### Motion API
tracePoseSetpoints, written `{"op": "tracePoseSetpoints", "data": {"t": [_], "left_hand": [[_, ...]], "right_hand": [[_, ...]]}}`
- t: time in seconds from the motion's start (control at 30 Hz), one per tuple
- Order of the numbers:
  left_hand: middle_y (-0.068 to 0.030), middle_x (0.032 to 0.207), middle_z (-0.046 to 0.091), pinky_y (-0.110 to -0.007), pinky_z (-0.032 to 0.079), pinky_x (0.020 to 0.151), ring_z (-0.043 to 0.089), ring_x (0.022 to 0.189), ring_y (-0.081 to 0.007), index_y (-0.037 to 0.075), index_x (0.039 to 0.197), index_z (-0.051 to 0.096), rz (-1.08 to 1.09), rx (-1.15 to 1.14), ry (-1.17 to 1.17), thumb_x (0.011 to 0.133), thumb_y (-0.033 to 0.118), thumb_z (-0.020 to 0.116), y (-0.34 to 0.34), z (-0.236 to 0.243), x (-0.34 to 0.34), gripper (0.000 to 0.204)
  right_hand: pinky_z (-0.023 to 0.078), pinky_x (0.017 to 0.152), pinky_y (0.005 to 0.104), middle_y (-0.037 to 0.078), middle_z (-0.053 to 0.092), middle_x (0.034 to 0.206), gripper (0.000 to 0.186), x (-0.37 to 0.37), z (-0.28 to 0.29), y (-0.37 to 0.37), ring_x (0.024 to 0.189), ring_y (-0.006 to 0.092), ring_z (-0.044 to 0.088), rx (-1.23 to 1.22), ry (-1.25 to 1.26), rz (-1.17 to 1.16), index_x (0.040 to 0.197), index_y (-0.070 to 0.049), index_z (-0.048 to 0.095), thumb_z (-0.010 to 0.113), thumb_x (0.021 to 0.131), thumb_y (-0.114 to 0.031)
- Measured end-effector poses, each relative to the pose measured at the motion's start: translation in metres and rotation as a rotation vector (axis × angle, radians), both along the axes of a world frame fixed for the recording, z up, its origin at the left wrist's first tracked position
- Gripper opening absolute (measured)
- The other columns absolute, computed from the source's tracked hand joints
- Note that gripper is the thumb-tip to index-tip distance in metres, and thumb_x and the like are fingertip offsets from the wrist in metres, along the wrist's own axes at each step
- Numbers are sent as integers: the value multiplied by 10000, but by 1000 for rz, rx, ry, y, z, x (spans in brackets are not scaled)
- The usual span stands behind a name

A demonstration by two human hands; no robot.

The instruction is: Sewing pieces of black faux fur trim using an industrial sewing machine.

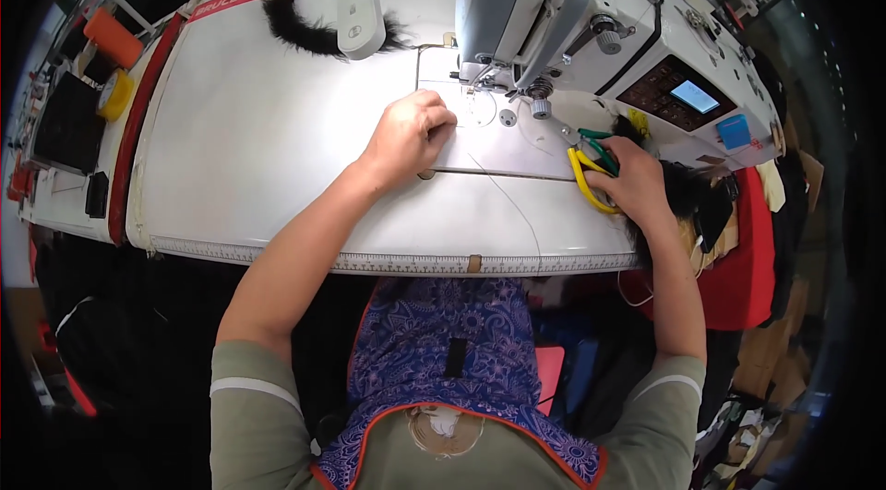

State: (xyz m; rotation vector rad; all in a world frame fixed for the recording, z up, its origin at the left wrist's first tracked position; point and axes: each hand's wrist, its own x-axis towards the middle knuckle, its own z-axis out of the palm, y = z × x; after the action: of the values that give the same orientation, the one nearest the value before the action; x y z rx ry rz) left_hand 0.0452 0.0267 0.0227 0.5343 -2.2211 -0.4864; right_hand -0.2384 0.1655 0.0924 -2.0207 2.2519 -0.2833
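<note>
My left hand, fingers closed, rests on the sewing bed just left of the presser foot and needle area; what it pinches, if anything, is too small to see. A thin thread runs from beside it toward the front edge. My right hand grips scissors with yellow and green handles, their blades pointing toward the needle. The white sewing machine stands above both hands. A black fur strip curves at the back left, and more black fur lies behind and under my right hand.
A pale clip-like device hangs over the fur strip. A control screen is on the machine's right. At the left are an orange object, a yellow tape roll and a red edge strip. A ruler lines the front edge.
</note>
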Motion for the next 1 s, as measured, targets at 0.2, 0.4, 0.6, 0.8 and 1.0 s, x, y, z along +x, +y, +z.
{"op": "tracePoseSetpoints", "data": {"t": [0.2,0.4,0.6,0.8,1.0], "left_hand": [[-103,741,604,-316,502,630,601,662,-243,0,745,655,316,310,-24,722,25,636,-22,5,4,40],[-105,767,624,-282,505,650,619,667,-199,-2,783,681,103,402,-106,715,53,643,-26,13,-11,95],[-93,753,612,-265,496,642,613,656,-168,-5,804,687,136,547,-37,713,58,665,-26,12,-23,113],[-74,725,578,-257,486,623,593,639,-147,-12,796,685,122,620,47,712,54,680,-28,3,-24,107],[-62,708,572,-250,476,607,567,615,-129,-14,786,685,123,690,81,706,63,701,-30,-1,-26,112]], "right_hand": [[477,720,305,100,619,888,268,-4,-6,-1,782,222,604,-305,23,44,942,-10,622,703,746,-175],[432,642,197,-2,617,776,159,47,-32,-38,701,61,538,-125,-865,-11,939,-2,656,641,831,-118],[443,648,221,8,634,802,168,80,-60,-93,716,72,550,-178,-680,-11,947,-21,662,657,816,-126],[469,755,241,17,648,913,164,85,-82,-109,824,94,581,-141,-782,25,977,-26,633,635,828,-95],[468,767,227,16,642,947,200,83,-87,-109,840,81,578,-119,-843,54,1030,-25,617,625,837,-79]]}}
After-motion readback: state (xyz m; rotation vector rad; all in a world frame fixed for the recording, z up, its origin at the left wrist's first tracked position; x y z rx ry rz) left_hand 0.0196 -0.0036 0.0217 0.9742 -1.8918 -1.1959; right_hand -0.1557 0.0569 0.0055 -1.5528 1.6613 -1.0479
